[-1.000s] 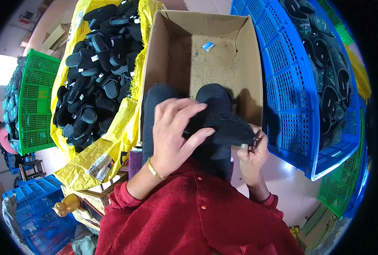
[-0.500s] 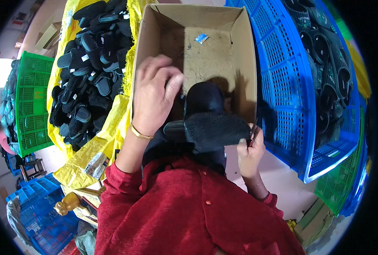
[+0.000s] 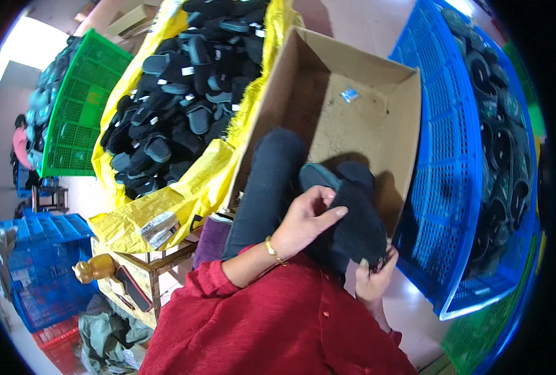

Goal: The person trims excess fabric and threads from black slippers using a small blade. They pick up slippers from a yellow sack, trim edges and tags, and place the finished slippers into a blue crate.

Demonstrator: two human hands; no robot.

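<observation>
Both hands on a dark slipper, near the cardboard box.
From the left: a yellow sack (image 3: pixel 165 206) of slippers; the left hand (image 3: pixel 303 220) lies on the slipper (image 3: pixel 353 219), fingers curled over its edge; the right hand (image 3: pixel 373 280) pinches its near end; box (image 3: pixel 378 119); blue crate (image 3: pixel 440 187) right.

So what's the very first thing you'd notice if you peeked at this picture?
Probably the big heap of black slippers on the yellow sack, up on the left. Next, the bright blue crate on the right, also holding dark slippers, and the open cardboard box in the middle. Right below the box, the left hand and right hand hold one black slipper over a lap, above a red sleeve.
</observation>
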